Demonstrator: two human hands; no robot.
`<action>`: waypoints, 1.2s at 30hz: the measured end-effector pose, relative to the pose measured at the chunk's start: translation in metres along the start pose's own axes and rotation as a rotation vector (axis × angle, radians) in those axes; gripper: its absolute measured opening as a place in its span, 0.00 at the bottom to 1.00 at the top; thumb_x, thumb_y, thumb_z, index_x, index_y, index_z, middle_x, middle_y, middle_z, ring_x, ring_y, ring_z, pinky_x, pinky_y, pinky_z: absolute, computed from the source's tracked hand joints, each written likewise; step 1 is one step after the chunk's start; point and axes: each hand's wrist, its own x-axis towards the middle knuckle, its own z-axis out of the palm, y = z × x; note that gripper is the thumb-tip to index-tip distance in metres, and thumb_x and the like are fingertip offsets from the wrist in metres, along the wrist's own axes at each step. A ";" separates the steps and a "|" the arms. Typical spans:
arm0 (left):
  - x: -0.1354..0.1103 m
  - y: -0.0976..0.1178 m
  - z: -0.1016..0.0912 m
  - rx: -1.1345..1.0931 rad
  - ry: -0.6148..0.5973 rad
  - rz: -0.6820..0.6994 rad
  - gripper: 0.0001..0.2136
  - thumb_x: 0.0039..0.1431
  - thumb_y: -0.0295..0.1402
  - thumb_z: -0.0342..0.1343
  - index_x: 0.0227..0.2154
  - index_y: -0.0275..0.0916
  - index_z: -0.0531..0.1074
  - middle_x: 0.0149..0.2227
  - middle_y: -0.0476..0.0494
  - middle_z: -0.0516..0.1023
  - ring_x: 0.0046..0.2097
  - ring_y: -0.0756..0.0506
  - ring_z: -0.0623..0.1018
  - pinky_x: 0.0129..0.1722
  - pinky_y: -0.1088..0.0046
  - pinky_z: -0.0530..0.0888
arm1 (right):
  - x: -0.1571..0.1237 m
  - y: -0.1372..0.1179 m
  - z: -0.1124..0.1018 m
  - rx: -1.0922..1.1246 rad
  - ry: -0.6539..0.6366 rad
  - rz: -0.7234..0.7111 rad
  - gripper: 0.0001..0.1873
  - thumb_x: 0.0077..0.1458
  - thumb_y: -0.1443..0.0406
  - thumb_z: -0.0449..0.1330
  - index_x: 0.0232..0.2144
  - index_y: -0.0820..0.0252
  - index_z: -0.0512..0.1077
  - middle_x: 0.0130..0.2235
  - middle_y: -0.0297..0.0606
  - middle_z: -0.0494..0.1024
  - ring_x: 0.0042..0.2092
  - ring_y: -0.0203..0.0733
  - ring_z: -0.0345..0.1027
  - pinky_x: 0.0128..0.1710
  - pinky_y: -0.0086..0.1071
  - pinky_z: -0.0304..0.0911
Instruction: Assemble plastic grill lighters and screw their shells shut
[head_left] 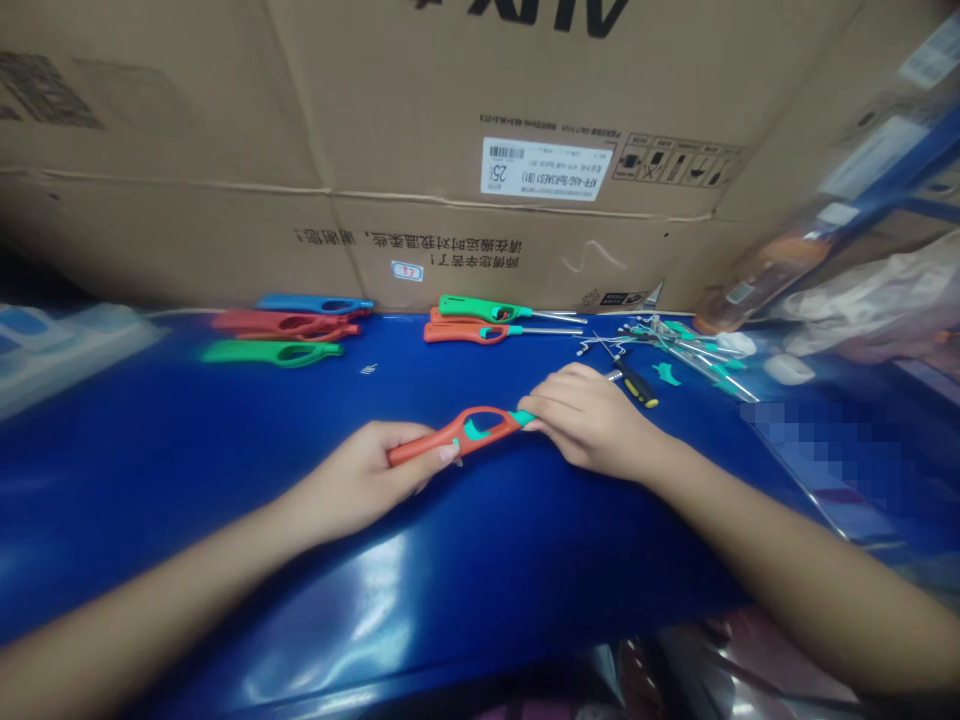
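An orange lighter handle point(469, 432) with a teal trigger and teal tip lies between my hands over the blue table point(225, 480). My left hand point(367, 480) is closed around its rear end, thumb on top. My right hand point(589, 415) is closed over its teal front end, fingers curled down and hiding the tip.
Blue, red and green lighter bodies point(289, 325) lie at the back left. A green and an orange lighter with metal tubes point(491, 322) lie at the back centre. Metal tubes, teal parts point(686, 350) and a black-yellow screwdriver point(637, 385) lie right. A big cardboard box point(450, 150) stands behind.
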 end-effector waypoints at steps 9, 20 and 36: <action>-0.002 -0.001 -0.002 0.071 -0.027 0.026 0.21 0.63 0.51 0.54 0.31 0.35 0.75 0.22 0.53 0.63 0.24 0.53 0.61 0.23 0.78 0.58 | -0.001 -0.005 0.001 -0.018 0.010 -0.034 0.10 0.67 0.68 0.53 0.41 0.66 0.74 0.36 0.46 0.81 0.35 0.44 0.70 0.35 0.37 0.63; -0.004 -0.008 -0.006 0.604 0.101 0.418 0.14 0.71 0.42 0.50 0.48 0.41 0.73 0.42 0.43 0.78 0.41 0.45 0.78 0.40 0.71 0.72 | 0.000 -0.005 -0.003 0.012 -0.109 0.070 0.12 0.69 0.64 0.51 0.44 0.62 0.73 0.36 0.41 0.78 0.35 0.40 0.71 0.33 0.32 0.63; 0.002 -0.016 -0.010 0.761 0.138 0.430 0.18 0.68 0.44 0.53 0.56 0.44 0.72 0.44 0.44 0.75 0.41 0.45 0.77 0.40 0.70 0.73 | -0.005 0.014 -0.006 0.134 -0.327 0.212 0.07 0.65 0.61 0.56 0.39 0.58 0.71 0.37 0.38 0.75 0.40 0.43 0.68 0.37 0.34 0.61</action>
